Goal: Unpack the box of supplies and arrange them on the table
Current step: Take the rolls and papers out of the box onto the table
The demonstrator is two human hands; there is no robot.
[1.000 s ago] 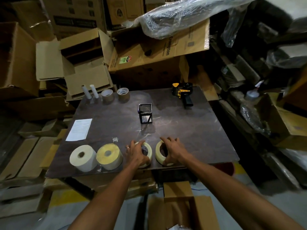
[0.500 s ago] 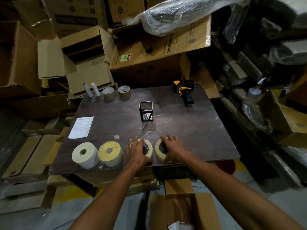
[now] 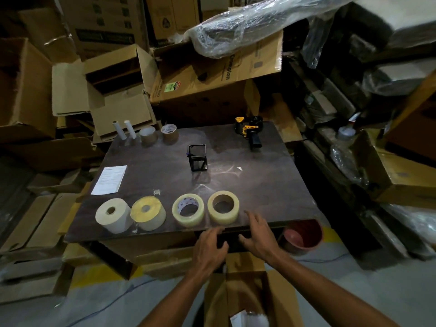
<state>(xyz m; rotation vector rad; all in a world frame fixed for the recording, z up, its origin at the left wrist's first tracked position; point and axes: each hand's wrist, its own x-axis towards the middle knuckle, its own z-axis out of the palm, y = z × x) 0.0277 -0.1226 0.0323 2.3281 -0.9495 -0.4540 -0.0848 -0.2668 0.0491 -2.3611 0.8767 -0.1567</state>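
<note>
Two clear tape rolls (image 3: 188, 210) (image 3: 223, 207) lie flat near the front edge of the dark table (image 3: 271, 180), beside a yellow roll (image 3: 148, 215) and a white roll (image 3: 113, 215). My left hand (image 3: 210, 250) and my right hand (image 3: 259, 234) hover empty just off the table's front edge, fingers relaxed, apart from the rolls. Below them on the floor stands the open cardboard box (image 3: 278, 298) with a white item inside. Farther back on the table stand a black mesh holder (image 3: 197, 157), a yellow tape dispenser (image 3: 249, 131), two brown tape rolls (image 3: 158, 135) and two white tubes (image 3: 123, 129).
A paper sheet (image 3: 109, 179) lies at the table's left. A red bucket (image 3: 303, 236) sits under the front right corner. Stacked cardboard boxes (image 3: 207, 88) and plastic-wrapped goods (image 3: 247, 22) crowd behind and on both sides. Flattened cartons (image 3: 30, 223) lie on the floor at left.
Both hands have let go of the two clear tape rolls and drawn back off the table's front edge toward me. The rolls stay lying flat on the table.
</note>
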